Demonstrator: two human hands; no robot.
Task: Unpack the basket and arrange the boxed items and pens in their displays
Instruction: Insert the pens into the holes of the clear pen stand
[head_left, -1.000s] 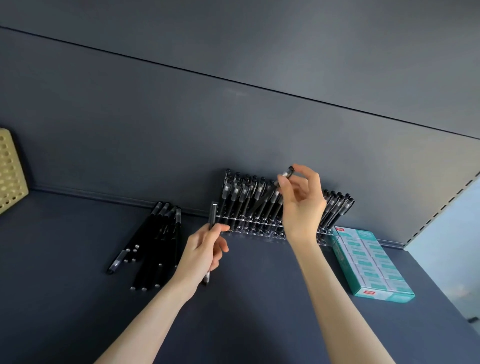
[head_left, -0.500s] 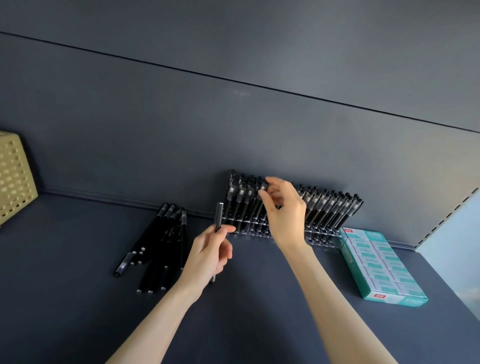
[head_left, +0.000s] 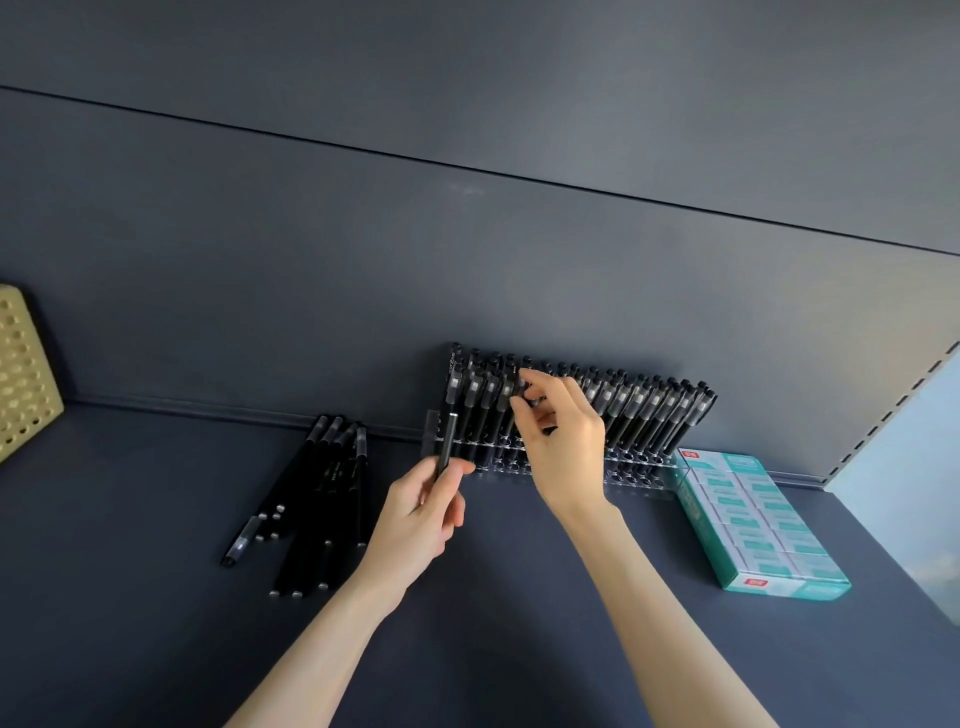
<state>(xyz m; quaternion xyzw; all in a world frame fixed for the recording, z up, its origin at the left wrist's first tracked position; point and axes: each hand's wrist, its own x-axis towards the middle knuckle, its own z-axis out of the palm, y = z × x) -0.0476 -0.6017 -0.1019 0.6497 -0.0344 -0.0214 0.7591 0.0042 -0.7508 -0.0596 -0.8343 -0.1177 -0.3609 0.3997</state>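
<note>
Dark grey shelf (head_left: 156, 597) against a matching back wall (head_left: 363, 260). Clear rack (head_left: 639, 470) stood at the wall, a row of black pens (head_left: 649, 410) leaning in it. Left of rack: loose pens (head_left: 322, 499) lay heaped. Far left of rack: yellow basket (head_left: 21, 364) at frame edge. Just beside rack's right end: green box (head_left: 753, 525), flat.

Left hand (head_left: 421, 519) before rack's left end, thumb and fingers pinched on one pen (head_left: 448, 441), held upright. Right hand (head_left: 566, 447) over rack's middle, fingers curled, thumb and forefinger closed on the top of a racked pen (head_left: 524, 387).
</note>
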